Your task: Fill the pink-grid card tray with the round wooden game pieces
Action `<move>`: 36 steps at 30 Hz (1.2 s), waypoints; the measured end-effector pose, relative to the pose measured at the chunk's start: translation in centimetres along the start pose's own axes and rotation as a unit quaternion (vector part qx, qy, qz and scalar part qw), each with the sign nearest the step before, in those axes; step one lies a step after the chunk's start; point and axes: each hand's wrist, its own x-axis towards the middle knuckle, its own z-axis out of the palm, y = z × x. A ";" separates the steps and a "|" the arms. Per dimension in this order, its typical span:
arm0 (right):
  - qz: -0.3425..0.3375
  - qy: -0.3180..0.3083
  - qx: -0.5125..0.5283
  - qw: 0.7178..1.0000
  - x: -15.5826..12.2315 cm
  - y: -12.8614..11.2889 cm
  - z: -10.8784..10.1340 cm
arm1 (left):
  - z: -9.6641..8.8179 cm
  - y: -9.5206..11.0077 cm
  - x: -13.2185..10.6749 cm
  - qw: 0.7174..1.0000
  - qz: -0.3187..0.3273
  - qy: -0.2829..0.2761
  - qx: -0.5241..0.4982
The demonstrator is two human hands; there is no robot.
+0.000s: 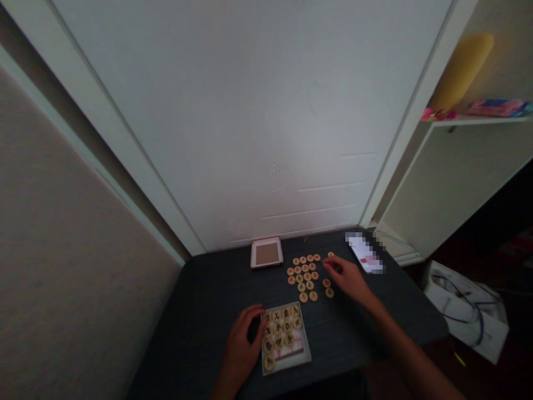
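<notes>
Discs (pixel 303 276) just beside right grip (pixel 347 278)

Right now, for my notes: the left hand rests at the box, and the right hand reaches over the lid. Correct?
No. The head view shows the right hand over the loose pieces, not the lid; the left hand does rest at the box.

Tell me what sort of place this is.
Probably a room in a home: a small dark table against a white heart-marked panel, a white shelf of colourful clutter, and Chinese chess pieces laid out.
</notes>
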 end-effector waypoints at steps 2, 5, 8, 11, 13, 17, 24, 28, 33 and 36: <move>-0.014 -0.035 -0.004 0.999 -0.5 -0.5 0.6 | 0.0 0.0 0.0 1.000 -0.002 -0.003 0.000; -0.030 -0.064 -0.012 0.997 -1.5 -1.2 1.5 | 0.0 0.0 0.0 1.000 -0.002 0.000 -0.001; -0.059 -0.079 -0.029 0.995 -2.4 -1.6 2.4 | 0.1 -0.1 0.0 1.000 -0.002 0.007 0.001; -0.099 -0.087 -0.066 0.989 -3.5 -1.6 2.6 | 0.2 -0.4 -0.1 1.000 -0.001 0.015 0.000; -0.102 -0.073 -0.090 0.988 -4.3 -1.1 2.3 | 0.2 -0.5 -0.1 1.000 0.000 0.018 -0.001; -0.084 -0.028 -0.119 0.989 -6.5 0.6 1.4 | 0.4 -0.7 0.0 1.000 0.005 0.020 0.002; -0.062 0.039 -0.117 0.990 -8.9 2.1 2.4 | 0.4 -0.7 0.0 0.999 0.015 0.036 0.002; -0.054 0.061 -0.102 0.991 -8.7 2.3 3.4 | 0.1 -0.1 -0.1 0.999 0.008 0.036 -0.006; -0.045 0.062 -0.078 0.994 -8.7 2.7 3.9 | -0.1 0.0 0.1 0.998 -0.010 0.052 -0.044; -0.045 0.053 -0.051 0.996 -9.1 1.9 3.9 | -0.6 0.2 0.0 0.994 -0.013 0.077 -0.077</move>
